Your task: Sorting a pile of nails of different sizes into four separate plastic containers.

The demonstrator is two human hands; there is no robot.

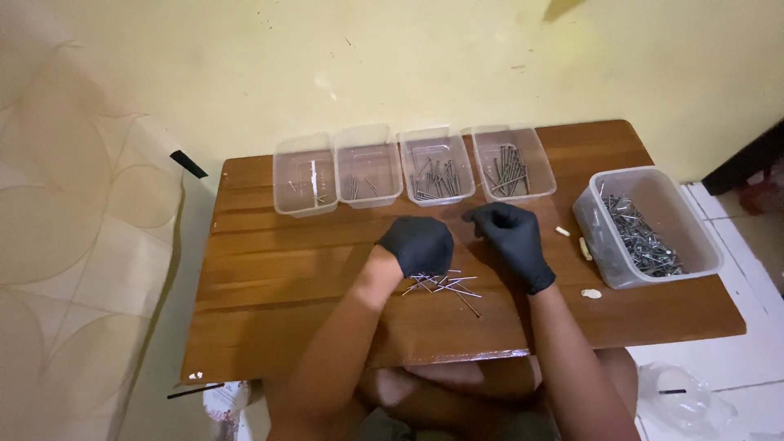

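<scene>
On the wooden table (269,269), our gloved left hand (418,245) and right hand (510,233) are curled; whether they pinch anything, we cannot tell. Loose nails (445,286) lie below them; we lift one at a time.

Pale yellow wall (425,57), white tiled floor (747,245), patterned cream fabric (73,245) left, wooden table (269,278)

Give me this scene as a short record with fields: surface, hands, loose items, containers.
surface: low wooden table against a yellow wall
left hand: black glove, curled over the loose nails
right hand: black glove, fist-like, just above the table; contents of grip hidden
loose items: small pile of nails between the hands
containers: four clear trays in a row at the back, each with some nails; larger clear tub of nails at right
</scene>
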